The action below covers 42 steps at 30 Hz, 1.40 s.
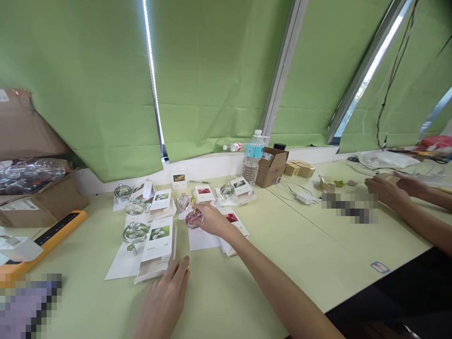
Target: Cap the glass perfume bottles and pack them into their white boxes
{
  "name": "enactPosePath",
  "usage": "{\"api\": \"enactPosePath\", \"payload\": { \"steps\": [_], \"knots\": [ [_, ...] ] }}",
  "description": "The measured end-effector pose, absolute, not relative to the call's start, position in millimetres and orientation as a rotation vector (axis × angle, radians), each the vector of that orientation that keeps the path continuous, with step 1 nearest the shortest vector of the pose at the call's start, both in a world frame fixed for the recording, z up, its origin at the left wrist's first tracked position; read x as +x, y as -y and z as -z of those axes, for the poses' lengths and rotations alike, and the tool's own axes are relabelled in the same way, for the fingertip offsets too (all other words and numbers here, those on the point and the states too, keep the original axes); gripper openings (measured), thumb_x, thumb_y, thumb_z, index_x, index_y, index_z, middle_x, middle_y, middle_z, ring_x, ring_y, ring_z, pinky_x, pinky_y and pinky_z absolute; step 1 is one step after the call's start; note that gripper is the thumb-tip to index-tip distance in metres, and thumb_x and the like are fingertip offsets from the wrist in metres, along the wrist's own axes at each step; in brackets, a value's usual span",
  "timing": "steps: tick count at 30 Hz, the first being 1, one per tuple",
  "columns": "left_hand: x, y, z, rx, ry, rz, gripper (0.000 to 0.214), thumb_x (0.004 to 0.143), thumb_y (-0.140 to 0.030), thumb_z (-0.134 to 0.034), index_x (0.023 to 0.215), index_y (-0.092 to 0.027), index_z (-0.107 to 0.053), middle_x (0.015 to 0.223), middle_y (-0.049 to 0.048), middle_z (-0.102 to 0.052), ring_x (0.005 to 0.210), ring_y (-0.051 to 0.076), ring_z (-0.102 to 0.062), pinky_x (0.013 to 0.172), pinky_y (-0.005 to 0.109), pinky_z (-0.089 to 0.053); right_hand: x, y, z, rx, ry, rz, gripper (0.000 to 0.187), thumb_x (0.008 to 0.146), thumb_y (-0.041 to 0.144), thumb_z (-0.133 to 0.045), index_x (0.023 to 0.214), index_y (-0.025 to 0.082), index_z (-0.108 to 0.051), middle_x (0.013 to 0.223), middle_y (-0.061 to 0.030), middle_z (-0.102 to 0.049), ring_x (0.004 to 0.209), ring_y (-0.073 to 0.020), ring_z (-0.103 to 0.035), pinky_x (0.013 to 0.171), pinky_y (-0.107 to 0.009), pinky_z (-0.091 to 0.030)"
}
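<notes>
Two hands apart: right hand (pixel 212 220) clamps pink glass perfume bottle (pixel 193 220) mid-desk (pixel 254 268), lifted clear of its spot; left hand (pixel 165 301) lies open near front edge, just beside white flower-photo box (pixel 158 240); clear glass bottles (pixel 135 232) sit by cards (pixel 204 193), apparently paired.

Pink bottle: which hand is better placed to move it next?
Likely the right hand: its fingers are already on the pink bottle. The left hand is apart from it, below the white card.
</notes>
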<state>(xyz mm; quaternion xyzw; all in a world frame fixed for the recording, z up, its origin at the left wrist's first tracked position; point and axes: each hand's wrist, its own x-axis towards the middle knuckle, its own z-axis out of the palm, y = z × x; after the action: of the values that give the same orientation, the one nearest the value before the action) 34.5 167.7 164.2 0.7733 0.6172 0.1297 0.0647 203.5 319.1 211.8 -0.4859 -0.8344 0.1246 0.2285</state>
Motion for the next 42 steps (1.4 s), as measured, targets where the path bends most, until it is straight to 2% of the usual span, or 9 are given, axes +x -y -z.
{"api": "enactPosePath", "payload": {
  "steps": [6,11,16,22,28,32,34,38,42],
  "knots": [
    [27,-164,-164,2.356,-1.918,-0.283,0.044,0.098,-0.022,-0.027,0.136,-0.024,-0.050,0.111,0.0055,-0.071,0.081,0.021,-0.072,0.058,0.027,-0.050,208,-328,-207,-1.337,2.299,-0.416,0.013,0.081,0.022,-0.064,0.093,0.016,-0.064,0.090,-0.0049,-0.067,0.081,-0.0174,-0.058,0.066,-0.023,-0.035],
    [24,-164,-156,2.410,-2.028,-0.238,0.042,0.096,-0.021,-0.036,0.136,-0.027,-0.050,0.088,0.0027,-0.077,0.071,0.023,-0.073,0.052,0.028,-0.046,217,-316,-213,-1.317,2.315,-0.536,0.028,0.081,0.039,-0.066,0.096,0.016,-0.064,0.084,-0.0034,-0.065,0.072,-0.0156,-0.056,0.057,-0.022,-0.033],
    [20,-164,-148,2.544,-2.082,-0.367,0.037,0.094,-0.025,-0.045,0.129,-0.026,-0.058,0.088,0.0014,-0.078,0.068,0.022,-0.073,0.048,0.026,-0.044,221,-289,-219,-1.245,2.400,-0.670,0.035,0.072,0.048,-0.073,0.091,0.019,-0.067,0.082,-0.0009,-0.064,0.067,-0.0137,-0.056,0.052,-0.021,-0.034],
    [19,-163,-147,2.599,-2.095,-0.456,0.032,0.092,-0.025,-0.049,0.122,-0.026,-0.062,0.089,0.0008,-0.077,0.061,0.019,-0.072,0.045,0.025,-0.042,221,-261,-227,-1.206,2.496,-0.726,0.033,0.073,0.044,-0.071,0.094,0.019,-0.066,0.083,-0.0013,-0.064,0.065,-0.0126,-0.055,0.049,-0.021,-0.033],
    [19,-161,-149,2.541,-2.101,-0.403,0.036,0.093,-0.023,-0.047,0.128,-0.023,-0.057,0.070,-0.0010,-0.075,0.056,0.022,-0.071,0.042,0.027,-0.037,218,-248,-229,-1.147,2.530,-0.826,0.032,0.075,0.040,-0.070,0.098,0.019,-0.066,0.080,-0.0004,-0.064,0.065,-0.0121,-0.055,0.050,-0.021,-0.033],
    [17,-160,-147,2.474,-2.100,-0.379,0.041,0.093,-0.025,-0.046,0.133,-0.019,-0.050,0.072,0.0006,-0.076,0.056,0.022,-0.070,0.043,0.027,-0.038,222,-245,-235,-1.113,2.522,-0.890,0.048,0.071,0.048,-0.073,0.110,0.021,-0.064,0.093,-0.0021,-0.066,0.076,-0.0156,-0.059,0.055,-0.021,-0.038],
    [16,-160,-146,2.485,-2.111,-0.398,0.043,0.094,-0.029,-0.046,0.135,-0.017,-0.048,0.065,-0.0002,-0.073,0.052,0.022,-0.069,0.043,0.026,-0.037,229,-245,-242,-1.123,2.456,-0.921,0.052,0.075,0.054,-0.068,0.117,0.023,-0.062,0.101,-0.0034,-0.067,0.080,-0.0169,-0.060,0.058,-0.022,-0.040],
    [15,-159,-149,2.658,-1.994,-0.759,0.045,0.094,-0.042,-0.044,0.127,-0.013,-0.050,0.044,-0.0073,-0.058,0.036,0.017,-0.058,0.039,0.025,-0.033,250,-251,-250,-1.275,2.199,-0.715,0.035,0.096,0.044,-0.041,0.110,0.023,-0.065,0.104,-0.0038,-0.069,0.082,-0.0155,-0.062,0.068,-0.024,-0.044],
    [14,-155,-160,2.711,-1.733,-1.313,0.023,0.094,-0.038,-0.046,0.092,-0.020,-0.060,0.044,-0.0091,-0.049,0.033,0.010,-0.049,0.041,0.024,-0.031,267,-261,-241,-1.741,1.999,-0.290,0.031,0.094,0.041,-0.044,0.105,0.020,-0.065,0.098,-0.0087,-0.070,0.093,-0.0225,-0.061,0.073,-0.029,-0.042]
  ]
}}
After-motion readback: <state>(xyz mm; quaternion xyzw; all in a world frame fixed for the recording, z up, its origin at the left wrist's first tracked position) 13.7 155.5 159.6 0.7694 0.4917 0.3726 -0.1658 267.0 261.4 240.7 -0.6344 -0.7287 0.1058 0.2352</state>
